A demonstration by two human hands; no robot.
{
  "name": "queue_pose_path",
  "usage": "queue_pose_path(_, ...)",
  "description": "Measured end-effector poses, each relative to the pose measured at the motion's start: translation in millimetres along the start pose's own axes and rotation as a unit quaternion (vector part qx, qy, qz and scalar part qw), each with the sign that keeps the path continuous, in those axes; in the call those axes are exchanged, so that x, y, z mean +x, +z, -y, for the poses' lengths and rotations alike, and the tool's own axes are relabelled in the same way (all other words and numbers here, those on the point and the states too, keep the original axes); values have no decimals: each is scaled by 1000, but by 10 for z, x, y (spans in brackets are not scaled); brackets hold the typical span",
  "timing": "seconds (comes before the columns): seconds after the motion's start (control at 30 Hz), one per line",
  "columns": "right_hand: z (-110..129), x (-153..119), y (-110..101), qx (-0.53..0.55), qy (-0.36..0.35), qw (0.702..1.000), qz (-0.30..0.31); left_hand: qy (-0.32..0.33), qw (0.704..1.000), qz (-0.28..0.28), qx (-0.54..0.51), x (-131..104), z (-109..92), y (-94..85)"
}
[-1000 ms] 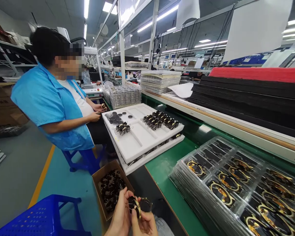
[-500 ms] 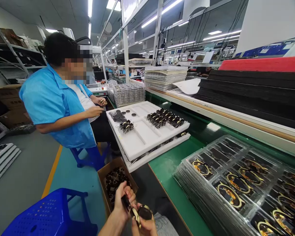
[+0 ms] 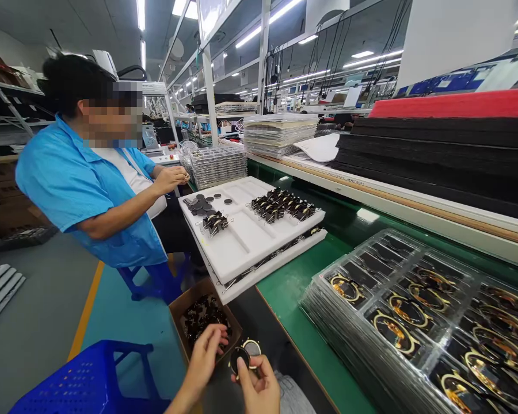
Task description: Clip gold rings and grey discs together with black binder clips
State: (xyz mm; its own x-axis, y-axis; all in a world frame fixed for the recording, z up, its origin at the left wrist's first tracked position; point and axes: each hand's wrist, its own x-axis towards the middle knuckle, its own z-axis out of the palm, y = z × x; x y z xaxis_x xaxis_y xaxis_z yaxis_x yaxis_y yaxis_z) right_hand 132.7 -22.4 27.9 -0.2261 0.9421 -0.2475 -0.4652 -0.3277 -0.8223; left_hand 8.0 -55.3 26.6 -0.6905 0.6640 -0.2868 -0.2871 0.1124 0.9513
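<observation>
My right hand (image 3: 259,384), at the bottom centre, pinches two gold-rimmed round watch cases. One watch case (image 3: 240,361) shows a dark round face under my thumb; the other (image 3: 252,347), just behind it, shows a grey disc. To their left, my left hand (image 3: 207,352) is open with loosely bent fingers, and I see nothing in it. It hovers at the near side of a cardboard box (image 3: 176,313) that holds many black binder clips (image 3: 201,313).
A white foam tray (image 3: 224,253) bears clipped pieces and dark discs. Clear plastic trays (image 3: 328,322) of gold watch cases are stacked at right. A co-worker in a blue shirt (image 3: 69,178) sits at left, hands together. A blue stool (image 3: 64,379) stands lower left.
My left hand has drawn away from the watch cases toward the box; the black clip it held no longer shows. My right hand has turned the cases face up. The view has shifted slightly.
</observation>
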Motion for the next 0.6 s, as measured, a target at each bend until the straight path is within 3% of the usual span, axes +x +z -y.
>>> queue_pose_path(0.13, 34, 44, -126, 6, 11, 1000, 13, 64, 992, 101, 36, -380, -27, 279)
queue_pose_path(0.3, 61, 42, -282, 62, 88, 994, 12, 75, 983, 153, 67, -386, -56, 348)
queue_pose_path(0.4, 30, 31, -306, 63, 76, 995, 1, 66, 980, 180, 53, -361, -22, 354)
queue_pose_path(0.5, -40, 5, -295, 36, 27, 999, -16, 13, 986, 160, -45, -381, 74, 401)
queue_pose_path(0.57, -101, -32, -292, -21, -33, 999, -24, -89, 976, 83, -182, -404, 137, 457)
queue_pose_path(0.6, -134, -56, -296, -67, -78, 994, -25, -158, 955, 38, -248, -413, 156, 486)
